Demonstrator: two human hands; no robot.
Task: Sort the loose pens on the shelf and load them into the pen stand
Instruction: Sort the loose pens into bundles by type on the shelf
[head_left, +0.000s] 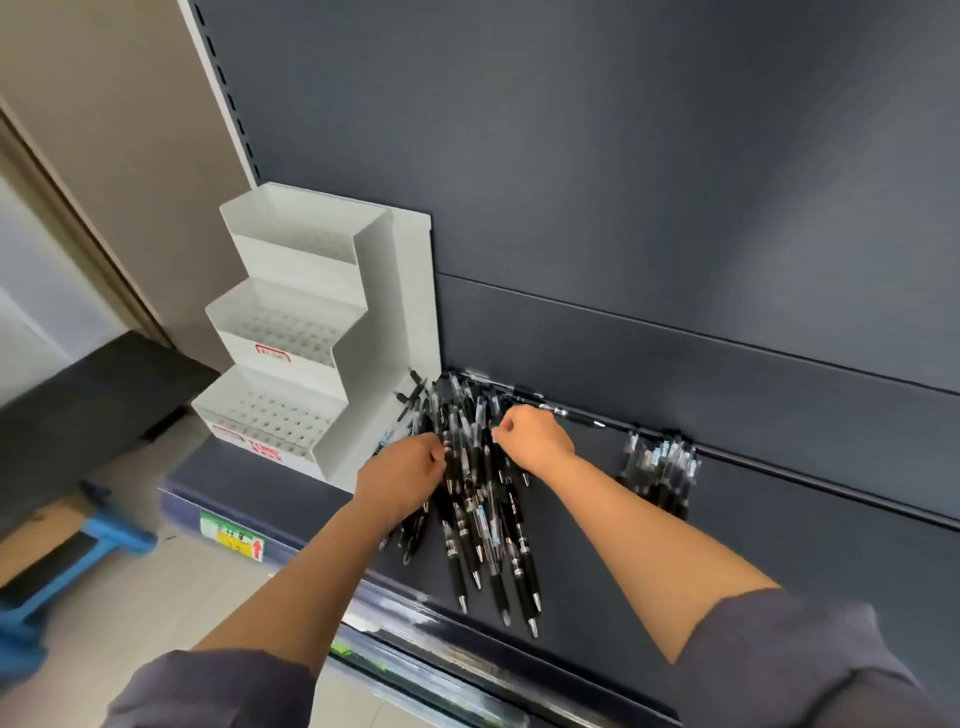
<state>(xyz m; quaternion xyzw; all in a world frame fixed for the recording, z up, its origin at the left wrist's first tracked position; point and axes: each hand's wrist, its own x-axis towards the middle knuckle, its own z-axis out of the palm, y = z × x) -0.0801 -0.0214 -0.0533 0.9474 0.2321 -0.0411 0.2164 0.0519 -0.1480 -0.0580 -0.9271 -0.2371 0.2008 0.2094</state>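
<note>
Head cam only: big pile of black pens (478, 514) sits mid-shelf, tips pointing at the front edge of the dark shelf (789, 551). The left hand (402, 475) has its fingers curled round some pens on the pile's left side. The right hand (535, 441) is balled up on the back of the pile, can't tell if it's holding any. The white tiered pen stand (291, 332) is in the left back corner, and a smaller pen bunch (660, 467) lies toward the back right.
</note>
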